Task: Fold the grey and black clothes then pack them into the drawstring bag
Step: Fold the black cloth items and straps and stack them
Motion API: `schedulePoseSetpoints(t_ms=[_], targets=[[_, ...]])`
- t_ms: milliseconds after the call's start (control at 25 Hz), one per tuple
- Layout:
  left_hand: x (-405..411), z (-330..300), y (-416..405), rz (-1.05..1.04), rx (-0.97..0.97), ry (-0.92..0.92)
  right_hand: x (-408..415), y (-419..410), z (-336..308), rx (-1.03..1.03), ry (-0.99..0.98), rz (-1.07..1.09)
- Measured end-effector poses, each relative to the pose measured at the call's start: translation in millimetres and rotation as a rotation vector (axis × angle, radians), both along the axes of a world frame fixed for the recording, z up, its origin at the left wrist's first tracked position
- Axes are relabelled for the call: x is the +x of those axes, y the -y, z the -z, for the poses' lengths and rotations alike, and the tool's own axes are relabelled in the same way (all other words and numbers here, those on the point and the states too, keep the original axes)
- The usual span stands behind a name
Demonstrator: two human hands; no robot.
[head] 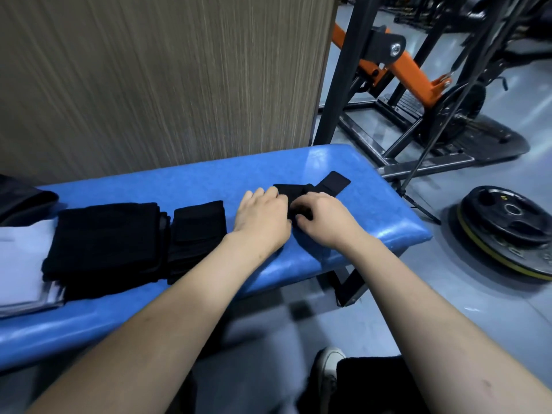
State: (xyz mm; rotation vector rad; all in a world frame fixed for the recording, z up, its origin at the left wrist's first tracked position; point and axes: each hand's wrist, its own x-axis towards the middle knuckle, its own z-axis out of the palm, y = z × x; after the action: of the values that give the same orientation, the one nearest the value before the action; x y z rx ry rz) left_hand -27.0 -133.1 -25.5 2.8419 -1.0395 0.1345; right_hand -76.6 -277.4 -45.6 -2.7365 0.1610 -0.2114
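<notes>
Hands (263,216) (325,222) over small black cloth (328,184), its middle hidden.

The blue bench (343,162) lay bare along its far edge and at its right end beyond the small black cloth (322,189), giving open room there. To the left, two folded black stacks (107,240) filled the bench's width, with a white folded piece (21,264) under them. A wood-grain panel (164,79) closed off the far side. Right of the bench, a black machine frame (418,162) and what looked like stacked weight plates (507,231) occupied the floor.
</notes>
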Motion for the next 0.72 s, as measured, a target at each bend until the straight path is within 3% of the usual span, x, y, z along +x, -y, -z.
schedulePoseSetpoints(t_ms=[280, 400, 480, 600, 720], targets=[[-29, 6, -9, 0.06, 0.078, -0.049, -45, 9, -17, 0.418, -0.084, -0.048], [-31, 9, -10, 0.058, 0.096, -0.076, -39, 22, -13, 0.097, 0.048, -0.032], [-29, 13, -12, 0.051, 0.139, -0.136, -33, 25, -10, -0.089, -0.035, -0.078], [-22, 19, -12, 0.047, 0.19, -0.195, -28, 24, -6, -0.089, -0.195, -0.132], [-18, 19, -13, 0.069, 0.165, -0.189, -27, 35, -9, -0.079, -0.192, -0.069]])
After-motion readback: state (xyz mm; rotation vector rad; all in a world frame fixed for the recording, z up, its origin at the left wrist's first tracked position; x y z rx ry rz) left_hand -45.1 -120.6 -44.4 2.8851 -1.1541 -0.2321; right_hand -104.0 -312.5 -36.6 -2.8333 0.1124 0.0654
